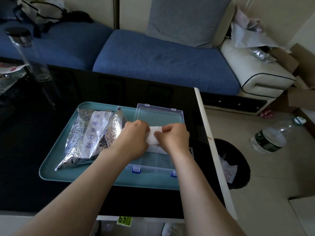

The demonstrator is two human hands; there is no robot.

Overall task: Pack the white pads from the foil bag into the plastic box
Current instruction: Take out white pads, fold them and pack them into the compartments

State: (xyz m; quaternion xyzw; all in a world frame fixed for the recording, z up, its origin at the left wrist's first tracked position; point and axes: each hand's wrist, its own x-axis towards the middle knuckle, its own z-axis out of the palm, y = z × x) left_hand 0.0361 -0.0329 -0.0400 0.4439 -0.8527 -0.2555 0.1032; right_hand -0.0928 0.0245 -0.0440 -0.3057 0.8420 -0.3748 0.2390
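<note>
Both hands, left hand [134, 138] and right hand [173, 137], pinching white pad [151, 136] mid-frame over open plastic box [153, 160]; foil bag [92, 135] left; packing seems barely begun.

White pad [152, 136], silver foil bag [90, 135] blue-printed, teal tray [56, 160], clear box [153, 160], blue latches [136, 169]

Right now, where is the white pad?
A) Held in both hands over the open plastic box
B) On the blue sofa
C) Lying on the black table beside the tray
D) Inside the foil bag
A: the left hand and the right hand both grip the white pad over the open plastic box; the foil bag lies apart on the tray.
</note>
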